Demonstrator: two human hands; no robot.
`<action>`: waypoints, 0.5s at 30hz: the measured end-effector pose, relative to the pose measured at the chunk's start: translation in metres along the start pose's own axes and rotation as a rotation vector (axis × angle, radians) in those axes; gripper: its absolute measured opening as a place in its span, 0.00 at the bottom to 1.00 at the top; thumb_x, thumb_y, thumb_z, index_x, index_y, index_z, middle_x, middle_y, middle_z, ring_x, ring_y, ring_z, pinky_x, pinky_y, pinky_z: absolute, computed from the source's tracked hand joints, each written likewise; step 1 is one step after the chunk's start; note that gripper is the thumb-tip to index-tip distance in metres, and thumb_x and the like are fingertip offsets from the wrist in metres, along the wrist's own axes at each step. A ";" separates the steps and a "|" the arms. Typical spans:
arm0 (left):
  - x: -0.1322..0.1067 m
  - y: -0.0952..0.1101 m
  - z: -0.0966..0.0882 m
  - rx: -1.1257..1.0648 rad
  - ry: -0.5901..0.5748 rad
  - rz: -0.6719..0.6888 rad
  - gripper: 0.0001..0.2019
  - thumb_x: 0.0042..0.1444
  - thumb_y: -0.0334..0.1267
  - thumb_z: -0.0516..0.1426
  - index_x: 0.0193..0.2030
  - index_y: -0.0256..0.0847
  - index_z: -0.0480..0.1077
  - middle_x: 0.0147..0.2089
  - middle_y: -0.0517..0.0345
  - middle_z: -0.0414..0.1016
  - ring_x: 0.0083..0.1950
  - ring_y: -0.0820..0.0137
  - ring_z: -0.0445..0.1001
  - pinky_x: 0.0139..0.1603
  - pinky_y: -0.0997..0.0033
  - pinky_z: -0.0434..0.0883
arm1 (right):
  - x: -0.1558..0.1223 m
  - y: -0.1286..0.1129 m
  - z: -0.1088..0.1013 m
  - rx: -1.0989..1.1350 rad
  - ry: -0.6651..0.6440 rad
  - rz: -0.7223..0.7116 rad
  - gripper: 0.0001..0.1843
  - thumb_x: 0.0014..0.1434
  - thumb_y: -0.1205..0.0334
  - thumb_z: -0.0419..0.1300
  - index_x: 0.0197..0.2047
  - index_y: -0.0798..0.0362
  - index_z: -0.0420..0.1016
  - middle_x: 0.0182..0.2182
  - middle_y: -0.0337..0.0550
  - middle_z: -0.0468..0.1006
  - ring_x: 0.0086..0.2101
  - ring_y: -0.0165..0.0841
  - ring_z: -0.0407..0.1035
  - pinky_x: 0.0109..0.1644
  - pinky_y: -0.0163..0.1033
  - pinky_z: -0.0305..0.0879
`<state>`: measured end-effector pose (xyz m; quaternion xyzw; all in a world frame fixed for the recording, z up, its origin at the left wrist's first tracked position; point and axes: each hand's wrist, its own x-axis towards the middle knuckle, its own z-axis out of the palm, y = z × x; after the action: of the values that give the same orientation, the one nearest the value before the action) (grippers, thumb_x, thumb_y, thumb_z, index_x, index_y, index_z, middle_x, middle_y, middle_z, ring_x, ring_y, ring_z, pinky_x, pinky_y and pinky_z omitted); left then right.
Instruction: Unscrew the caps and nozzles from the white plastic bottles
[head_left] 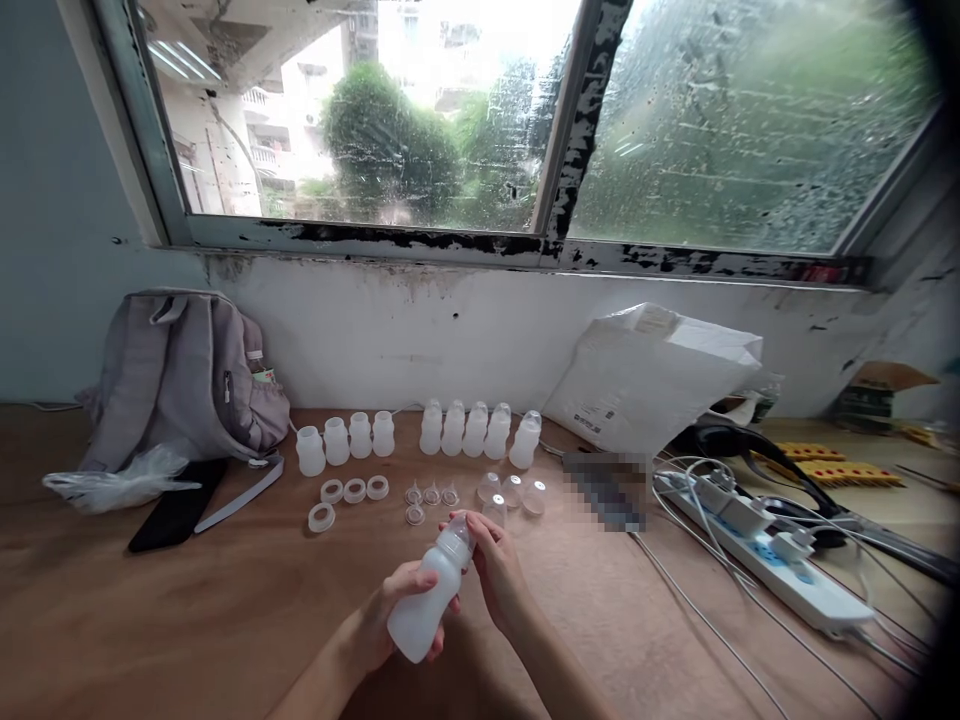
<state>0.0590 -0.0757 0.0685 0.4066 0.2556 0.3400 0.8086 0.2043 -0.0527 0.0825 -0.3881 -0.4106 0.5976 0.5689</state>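
A frosted white baby bottle (421,612) is tilted over the near middle of the table, its capped top toward the right. My left hand (401,600) is wrapped round the bottle's body. At the top end, the fingers of my right hand (491,560) close on the clear cap (454,540). Just beyond lie several clear teats (431,494) and several clear dome caps (512,490). White collar rings (355,490) lie to the left. Open bottle bodies (360,436) stand in a row behind the rings, and capped bottles (474,430) stand to their right.
A grey backpack (180,380), a black flat object (178,507) and a clear plastic bag (124,480) lie at the left. On the right are a large white bag (645,375), a power strip (780,570) with trailing cables, and black headphones (750,460). A wall with a window (450,120) rises behind.
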 end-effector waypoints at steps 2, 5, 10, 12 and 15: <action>0.001 -0.001 -0.002 -0.014 -0.001 -0.011 0.19 0.50 0.44 0.49 0.46 0.34 0.62 0.32 0.52 0.69 0.19 0.75 0.67 0.16 0.77 0.60 | 0.001 0.001 -0.001 0.000 0.015 0.011 0.17 0.49 0.49 0.56 0.33 0.56 0.71 0.28 0.46 0.75 0.20 0.29 0.61 0.21 0.33 0.54; 0.003 -0.004 -0.006 -0.068 -0.005 -0.026 0.21 0.51 0.45 0.48 0.49 0.35 0.60 0.32 0.52 0.69 0.19 0.74 0.68 0.17 0.76 0.61 | 0.003 0.003 -0.001 0.017 0.023 0.013 0.18 0.49 0.49 0.56 0.33 0.57 0.71 0.28 0.47 0.74 0.22 0.31 0.62 0.20 0.33 0.53; 0.005 -0.009 -0.013 -0.231 -0.045 -0.084 0.23 0.51 0.46 0.48 0.50 0.33 0.60 0.32 0.52 0.68 0.19 0.75 0.67 0.17 0.76 0.60 | 0.003 0.006 -0.001 0.059 -0.011 0.053 0.19 0.50 0.50 0.55 0.37 0.57 0.70 0.33 0.50 0.75 0.25 0.32 0.65 0.21 0.32 0.54; 0.007 -0.012 -0.016 -0.296 -0.077 -0.098 0.24 0.50 0.47 0.48 0.49 0.32 0.61 0.31 0.53 0.68 0.19 0.75 0.66 0.16 0.76 0.59 | 0.002 0.004 0.000 0.078 -0.027 0.081 0.20 0.49 0.49 0.55 0.37 0.56 0.70 0.34 0.50 0.74 0.26 0.33 0.66 0.21 0.32 0.54; 0.009 -0.016 -0.019 -0.357 -0.112 -0.122 0.25 0.49 0.49 0.48 0.48 0.31 0.61 0.31 0.54 0.67 0.18 0.76 0.65 0.16 0.77 0.58 | 0.000 0.000 0.001 0.119 -0.076 0.111 0.20 0.49 0.48 0.55 0.39 0.54 0.70 0.37 0.50 0.74 0.31 0.37 0.67 0.23 0.33 0.56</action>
<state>0.0571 -0.0660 0.0436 0.2588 0.1699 0.3071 0.8999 0.2039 -0.0526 0.0829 -0.3526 -0.3736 0.6658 0.5412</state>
